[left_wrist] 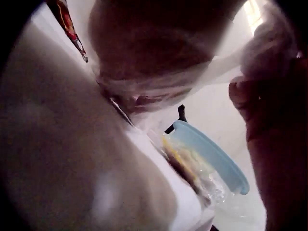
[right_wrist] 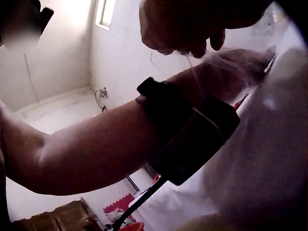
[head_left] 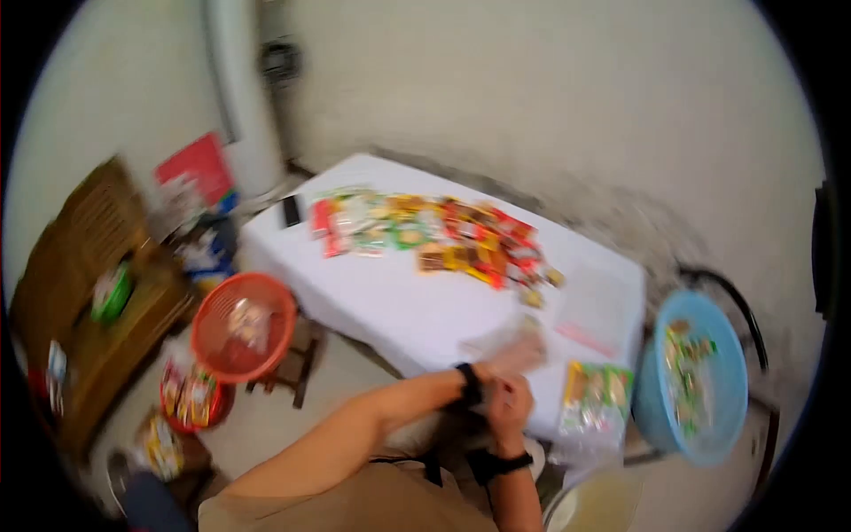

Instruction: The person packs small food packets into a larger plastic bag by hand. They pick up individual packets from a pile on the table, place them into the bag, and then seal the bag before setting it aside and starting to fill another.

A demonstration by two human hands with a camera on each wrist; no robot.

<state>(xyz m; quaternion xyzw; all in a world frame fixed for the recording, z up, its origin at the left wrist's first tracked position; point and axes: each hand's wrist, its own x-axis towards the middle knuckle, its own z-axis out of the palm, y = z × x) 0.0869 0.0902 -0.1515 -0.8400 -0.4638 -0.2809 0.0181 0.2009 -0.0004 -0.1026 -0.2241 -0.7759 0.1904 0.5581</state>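
Clear plastic film, apparently a bag [head_left: 483, 344], covers my left hand [head_left: 521, 353] over the near right part of the white table. Through the film in the left wrist view, the left hand [left_wrist: 154, 43] looks stretched out flat. My right hand [head_left: 510, 410] is close by the left wrist, its fingers curled and pinching the edge of the film. The right wrist view has the right hand [right_wrist: 202, 24] above, with film strands running down to the left hand [right_wrist: 236, 70]. Just right of the hands lies a filled clear pack of snacks [head_left: 598, 395].
Rows of colourful snack packets [head_left: 408, 226] and a phone [head_left: 292, 211] lie on the white-covered table [head_left: 372, 306]. A flat clear bag [head_left: 594, 306] lies at its right. A blue basin [head_left: 651, 399] with packets stands right; a red basket [head_left: 206, 346] and wooden bench [head_left: 53, 266] stand left.
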